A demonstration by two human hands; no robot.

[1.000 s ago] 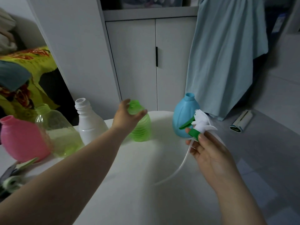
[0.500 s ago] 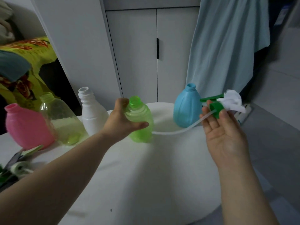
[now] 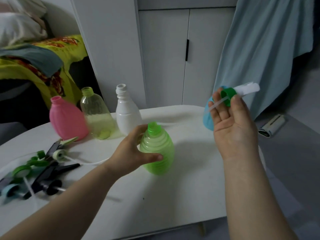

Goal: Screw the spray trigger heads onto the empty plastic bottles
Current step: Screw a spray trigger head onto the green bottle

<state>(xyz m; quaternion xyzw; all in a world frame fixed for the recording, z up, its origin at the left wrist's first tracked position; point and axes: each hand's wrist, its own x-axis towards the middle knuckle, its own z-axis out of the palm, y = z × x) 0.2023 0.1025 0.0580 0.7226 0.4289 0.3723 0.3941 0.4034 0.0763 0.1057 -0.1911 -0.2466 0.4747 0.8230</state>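
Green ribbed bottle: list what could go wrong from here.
The thin white dip tube trailing from the green-collared white spray trigger head, pinched by the right hand at its fingertips, could kink or miss the narrow neck of the green ribbed plastic bottle that the left hand grips tilted. The blue plastic bottle stands close behind the right hand; a bump might topple it.

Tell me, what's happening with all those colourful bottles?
A person is putting sprayers onto bottles. The left hand grips a ribbed light-green plastic bottle whose neck is open. The right hand pinches a white spray trigger head with a green screw collar, held up and not yet screwed on. A pink plastic bottle, a clear yellowish bottle, a white plastic bottle and a blue bottle wait nearby. Spare trigger heads lie on the white table.
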